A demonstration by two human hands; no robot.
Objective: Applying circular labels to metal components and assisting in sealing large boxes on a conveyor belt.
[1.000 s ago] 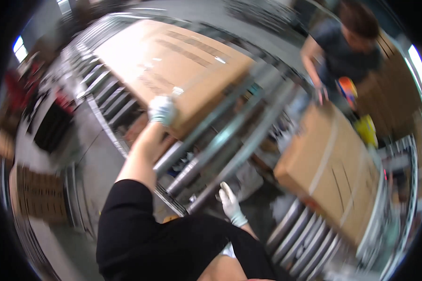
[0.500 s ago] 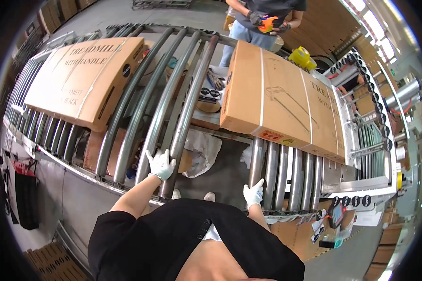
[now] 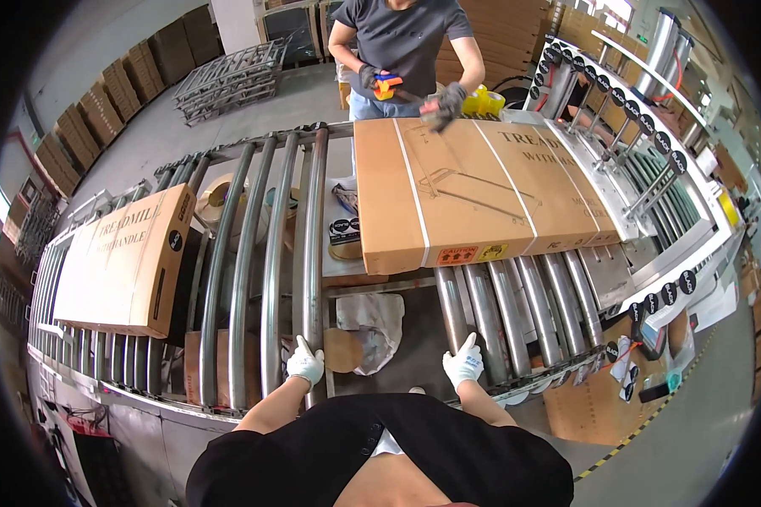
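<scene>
My left hand (image 3: 305, 363), in a white glove, rests on the near end of a steel roller (image 3: 314, 253) at the left edge of the gap in the conveyor. Its visible fingers are partly stretched out, and nothing loose is in it. My right hand (image 3: 463, 365), also in a white glove, lies on the near end of another roller (image 3: 450, 308) across the gap, one finger pointing forward. Beyond it, a large cardboard box (image 3: 473, 194) with white straps lies flat on the right-hand rollers. A second strapped box (image 3: 114, 262) lies on the rollers at the left.
Opposite me stands a person (image 3: 410, 51) in dark gloves, holding an orange and blue tool (image 3: 386, 86). A metal frame machine (image 3: 693, 253) adjoins the right box. Yellow tape rolls (image 3: 484, 101) sit behind it. A pale plastic bag (image 3: 372, 325) shows through the gap.
My view has shifted. My left hand has moved right onto the roller beside the gap, its fingers less spread. The person opposite now reaches one hand over the right box, the tool in the other.
</scene>
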